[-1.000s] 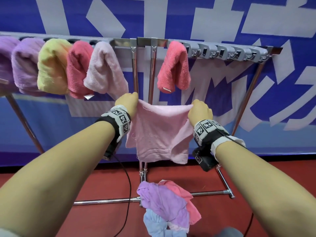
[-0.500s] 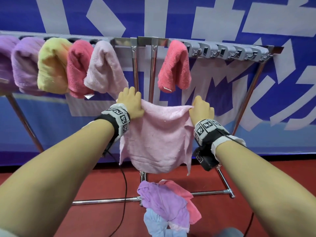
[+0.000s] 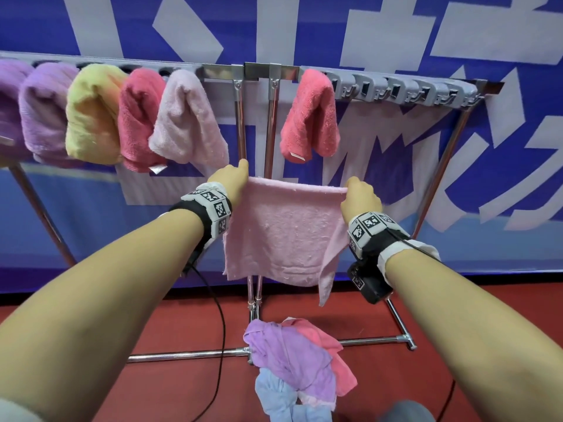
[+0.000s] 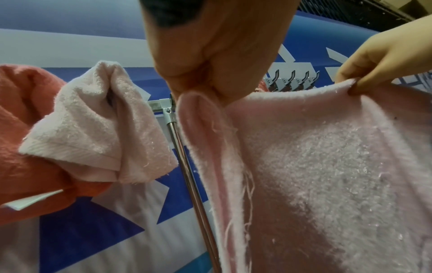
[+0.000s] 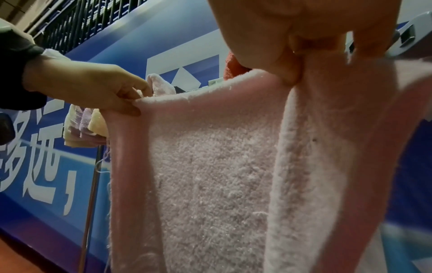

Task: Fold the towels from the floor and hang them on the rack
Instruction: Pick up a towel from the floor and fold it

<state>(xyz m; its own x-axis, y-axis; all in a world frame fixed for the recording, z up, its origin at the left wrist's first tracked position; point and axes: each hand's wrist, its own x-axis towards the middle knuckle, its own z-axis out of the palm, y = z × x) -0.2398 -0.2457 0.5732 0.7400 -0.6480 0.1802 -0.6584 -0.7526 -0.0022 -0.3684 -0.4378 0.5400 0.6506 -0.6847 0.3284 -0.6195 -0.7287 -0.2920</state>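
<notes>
The head view is bright and evenly lit, seemingly from overhead, with soft, faint shadows. Glare shows on the chrome rack [image 3: 270,123]. Wide-angle bending curves the rack's top bar toward the frame edges, and the forearms at the bottom corners look swollen and soft. Both wrist views are dimmer and grainier. In the left wrist view the left hand [image 4: 219,46] is a dark, blurred mass close to the lens, while the towel [image 4: 327,166] pile reads fairly sharp. The right wrist view blurs toward its right edge.
</notes>
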